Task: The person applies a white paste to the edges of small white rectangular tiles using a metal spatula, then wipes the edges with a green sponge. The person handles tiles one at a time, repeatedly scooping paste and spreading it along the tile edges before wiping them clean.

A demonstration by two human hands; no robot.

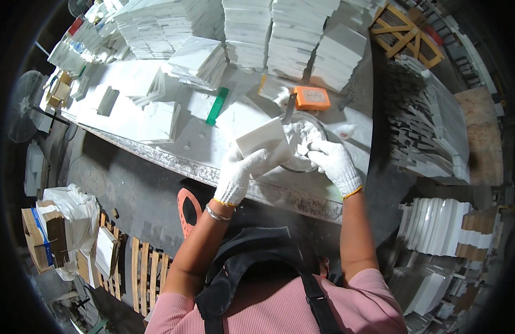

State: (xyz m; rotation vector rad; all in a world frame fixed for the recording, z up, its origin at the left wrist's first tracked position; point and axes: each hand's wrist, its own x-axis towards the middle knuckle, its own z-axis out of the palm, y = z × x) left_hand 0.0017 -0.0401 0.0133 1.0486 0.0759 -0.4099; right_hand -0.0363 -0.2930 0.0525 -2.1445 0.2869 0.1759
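My left hand [235, 172], in a white knit glove, grips a square white tile [264, 143] by its near left corner, thumb across its face. The tile is tilted above the table's front part. My right hand [333, 163], gloved too, is at the right rim of a round bowl [321, 126] holding a crumpled or lumpy white mass [302, 135]. Its fingers are curled together at that mass; what they pinch is too small to make out. A dark flat blade [290, 108] stands up at the bowl's far left side, partly behind the tile.
Beyond the bowl lies an orange box [312, 98]. A green strip [217, 106] rests to its left. Tall stacks of white tiles [246, 33] line the table's back. More slabs [430, 122] stand at right, with a wooden crate [408, 36] behind. Pallets [143, 273] lie at lower left.
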